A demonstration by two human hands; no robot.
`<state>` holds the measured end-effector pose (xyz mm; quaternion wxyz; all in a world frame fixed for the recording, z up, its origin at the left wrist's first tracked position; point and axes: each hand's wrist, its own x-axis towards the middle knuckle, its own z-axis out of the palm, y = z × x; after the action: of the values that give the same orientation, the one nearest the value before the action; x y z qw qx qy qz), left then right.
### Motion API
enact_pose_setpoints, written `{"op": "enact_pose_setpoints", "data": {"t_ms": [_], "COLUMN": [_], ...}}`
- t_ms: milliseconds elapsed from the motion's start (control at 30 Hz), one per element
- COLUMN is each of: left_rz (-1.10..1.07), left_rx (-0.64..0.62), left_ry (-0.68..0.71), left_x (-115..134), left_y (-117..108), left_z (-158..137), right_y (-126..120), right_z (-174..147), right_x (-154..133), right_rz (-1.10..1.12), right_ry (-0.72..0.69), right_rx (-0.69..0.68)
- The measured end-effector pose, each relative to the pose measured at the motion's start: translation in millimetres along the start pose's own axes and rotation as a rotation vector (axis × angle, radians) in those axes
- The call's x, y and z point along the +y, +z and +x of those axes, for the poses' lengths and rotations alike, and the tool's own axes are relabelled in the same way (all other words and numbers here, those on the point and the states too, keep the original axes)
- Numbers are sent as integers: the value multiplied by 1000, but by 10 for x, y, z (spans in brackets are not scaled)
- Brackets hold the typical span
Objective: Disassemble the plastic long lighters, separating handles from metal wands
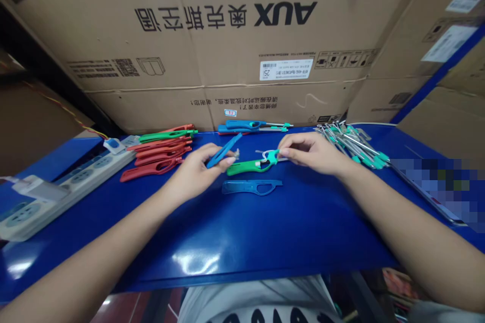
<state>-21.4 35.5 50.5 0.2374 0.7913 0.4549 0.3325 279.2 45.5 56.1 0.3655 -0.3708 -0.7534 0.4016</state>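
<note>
Seen from the head camera, a person works with both bare hands above a blue table (200,234). The left hand's (197,165) grip is closed around a blue handle (224,151), tilted upward, with a small greyish piece by its fingertips, too blurred to identify. The right hand's (312,152) grip pinches a turquoise-fitted rod (272,157) at the near end of a green handle (246,167), which lies between the hands; whether the fitting is seated cannot be told. A blue shell (252,187) rests just in front of it. Red handles (159,155) lie stacked at left beside a power strip (78,184), while loose rods (354,144) heap at right.

The thin white wires at the fitting look the likeliest trouble: a sideways tug by the right hand could snag or strain them. Nothing visibly pins the light green handle, so a push could skid it into the shell. The tangled heap could also slide if the right forearm brushes it.
</note>
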Motion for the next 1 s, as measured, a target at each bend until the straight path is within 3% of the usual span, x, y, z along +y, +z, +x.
{"op": "enact_pose_setpoints", "data": {"t_ms": [100, 167, 300, 400, 467, 567, 600, 767, 867, 1000], "left_rz": [-382, -522, -510, -325, -167, 29, 72, 197, 201, 170], "left_rx": [-37, -57, -69, -52, -40, -99, -141, -351, -411, -436], "left_ry": [-161, -204, -177, -151, -93, 45, 83, 179, 225, 246], "left_x": [173, 259, 217, 78, 14, 0, 9, 25, 7, -23], "left_y": [238, 371, 466, 425, 375, 301, 281, 228, 205, 189], "left_z": [-77, -133, -167, -144, -130, -135, -142, -175, -165, -139], "right_y": [272, 446, 522, 238, -81, -585, -724, -1060, -1080, -957], "right_z": [-43, -70, -68, -23, 4, 14, 9, -43, -57, 0], "right_x": [-49, -55, -46, -15, 54, 256, 345, 780, 907, 842], "right_rz": [246, 329, 338, 238, 58, -565, -660, -834, -888, -914], "right_ry": [68, 124, 215, 204, 197, 303, 334, 456, 452, 348], "right_rx": [-128, -216, -315, -148, 105, 552, 638, 742, 737, 696]}}
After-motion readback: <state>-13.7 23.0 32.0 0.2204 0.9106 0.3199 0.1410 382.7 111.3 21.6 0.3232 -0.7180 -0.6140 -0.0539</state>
